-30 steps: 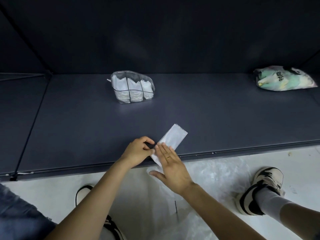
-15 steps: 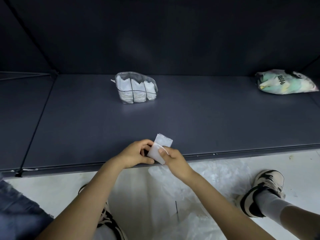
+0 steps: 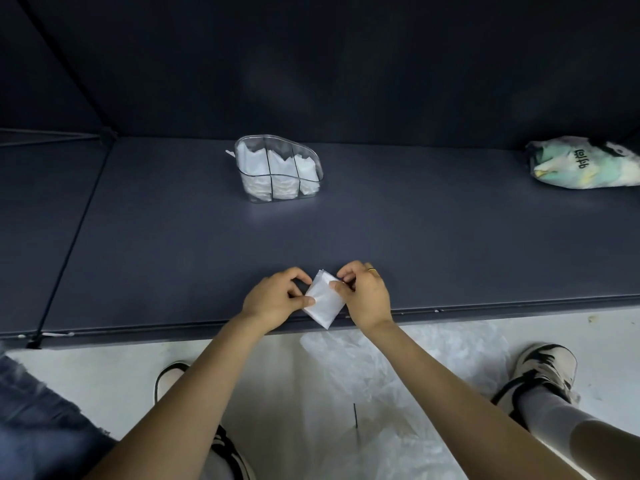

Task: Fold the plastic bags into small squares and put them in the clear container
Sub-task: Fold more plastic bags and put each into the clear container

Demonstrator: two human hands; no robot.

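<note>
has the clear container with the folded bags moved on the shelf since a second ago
No. The clear container sits in the same place on the dark shelf, level with the colourful bag at far right; only the camera shifted.

A staged recording booth is suggested: a low dark table is enclosed by plain dark panels, above a pale floor at the frame's bottom.

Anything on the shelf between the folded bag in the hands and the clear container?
Nothing: in the head view, only bare dark shelf lies between the folded bag and the clear container.
</note>
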